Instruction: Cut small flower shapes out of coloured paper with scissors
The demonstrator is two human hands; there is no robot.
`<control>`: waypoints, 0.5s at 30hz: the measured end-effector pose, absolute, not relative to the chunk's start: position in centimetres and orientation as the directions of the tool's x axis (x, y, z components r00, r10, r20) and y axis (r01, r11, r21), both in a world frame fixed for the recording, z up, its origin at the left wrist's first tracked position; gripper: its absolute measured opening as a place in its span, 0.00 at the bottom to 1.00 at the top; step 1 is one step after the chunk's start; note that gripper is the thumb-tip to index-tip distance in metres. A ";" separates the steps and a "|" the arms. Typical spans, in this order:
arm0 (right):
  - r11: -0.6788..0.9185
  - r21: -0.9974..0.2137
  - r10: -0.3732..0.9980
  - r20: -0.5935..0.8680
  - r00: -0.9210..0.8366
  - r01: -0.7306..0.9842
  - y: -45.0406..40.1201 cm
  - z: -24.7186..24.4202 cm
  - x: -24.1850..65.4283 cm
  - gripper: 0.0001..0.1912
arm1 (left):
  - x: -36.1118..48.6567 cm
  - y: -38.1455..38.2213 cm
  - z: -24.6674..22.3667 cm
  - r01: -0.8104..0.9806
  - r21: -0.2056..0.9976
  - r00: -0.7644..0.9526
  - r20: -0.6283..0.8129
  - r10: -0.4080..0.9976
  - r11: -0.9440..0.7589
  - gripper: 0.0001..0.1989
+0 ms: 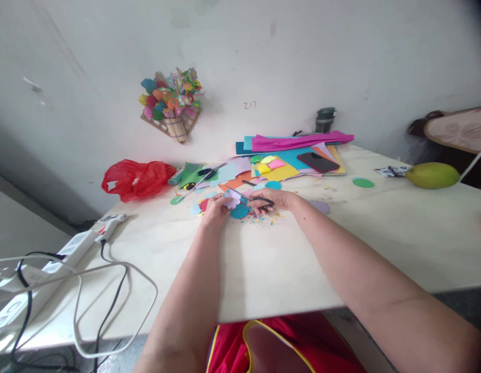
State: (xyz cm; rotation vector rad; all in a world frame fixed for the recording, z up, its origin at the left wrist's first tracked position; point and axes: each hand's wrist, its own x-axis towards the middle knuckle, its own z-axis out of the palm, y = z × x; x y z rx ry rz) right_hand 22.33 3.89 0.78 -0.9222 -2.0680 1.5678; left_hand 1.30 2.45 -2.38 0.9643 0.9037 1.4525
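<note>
My left hand (215,210) pinches a pale lilac paper flower (233,200) with a scalloped edge. Close on its right, my right hand (269,199) is wrapped round the black handles of a pair of scissors (245,195). The scissor blades point left toward the flower; whether they touch it I cannot tell. Below the flower lies a blue paper circle (239,211), and another blue circle (273,185) sits just beyond my right hand. Tiny coloured paper clippings (262,220) are scattered on the table under my hands.
Coloured sheets (291,155) and a phone (318,161) are at the back. A second pair of scissors (206,173) and a red plastic bag (135,178) lie left of them. Power strips (57,267) with loose cables occupy the left edge. A yellow-green fruit (433,175) rests at right.
</note>
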 end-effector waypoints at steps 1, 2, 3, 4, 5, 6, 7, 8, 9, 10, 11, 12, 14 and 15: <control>0.160 -0.949 0.701 -0.083 -0.708 0.270 3.8 0.9 22.3 0.18 | 1.3 2.5 -2.4 -0.371 0.924 -0.053 0.080 0.995 -0.094 0.10; 0.160 -0.949 0.702 -0.085 -0.707 0.273 3.7 1.0 22.3 0.18 | 1.3 2.5 -2.4 -0.370 0.925 -0.051 0.076 0.996 -0.090 0.10; 0.161 -0.948 0.704 -0.086 -0.705 0.276 3.7 1.0 22.3 0.18 | 1.3 2.5 -2.4 -0.368 0.925 -0.054 0.075 0.996 -0.089 0.10; 0.162 -0.946 0.706 -0.087 -0.703 0.280 3.7 1.0 22.3 0.18 | 1.2 2.5 -2.4 -0.366 0.927 -0.053 0.069 0.996 -0.084 0.11; 0.162 -0.945 0.707 -0.089 -0.701 0.284 3.7 1.0 22.3 0.18 | 1.2 2.5 -2.4 -0.364 0.928 -0.054 0.063 0.997 -0.078 0.11; 0.163 -0.944 0.709 -0.092 -0.700 0.288 3.8 0.9 22.3 0.19 | 1.2 2.6 -2.4 -0.363 0.929 -0.054 0.059 0.997 -0.074 0.11; 0.163 -0.942 0.709 -0.095 -0.699 0.292 3.9 0.8 22.2 0.19 | 1.2 2.6 -2.4 -0.362 0.929 -0.053 0.056 0.997 -0.072 0.11; 0.165 -0.942 0.708 -0.095 -0.699 0.294 4.0 0.7 22.2 0.19 | 1.1 2.6 -2.4 -0.362 0.929 -0.051 0.058 0.997 -0.072 0.11; 0.169 -0.941 0.707 -0.092 -0.701 0.294 4.1 0.6 22.2 0.19 | 1.1 2.6 -2.5 -0.362 0.929 -0.049 0.061 0.997 -0.075 0.11; 0.174 -0.940 0.705 -0.089 -0.704 0.294 4.2 0.5 22.2 0.19 | 1.1 2.6 -2.5 -0.362 0.929 -0.047 0.065 0.997 -0.077 0.11; 0.181 -0.939 0.704 -0.084 -0.705 0.293 4.3 0.4 22.2 0.20 | 1.1 2.6 -2.5 -0.361 0.929 -0.045 0.067 0.997 -0.079 0.10; 0.189 -0.937 0.703 -0.080 -0.707 0.294 4.3 0.3 22.3 0.20 | 1.1 2.6 -2.5 -0.360 0.929 -0.044 0.068 0.997 -0.080 0.10; 0.200 -0.934 0.704 -0.074 -0.707 0.297 4.5 0.1 22.3 0.20 | 1.1 2.6 -2.4 -0.356 0.931 -0.047 0.065 0.997 -0.077 0.09; 0.202 -0.933 0.705 -0.073 -0.705 0.298 4.5 0.1 22.3 0.20 | 1.1 2.5 -2.4 -0.354 0.932 -0.049 0.061 0.997 -0.074 0.09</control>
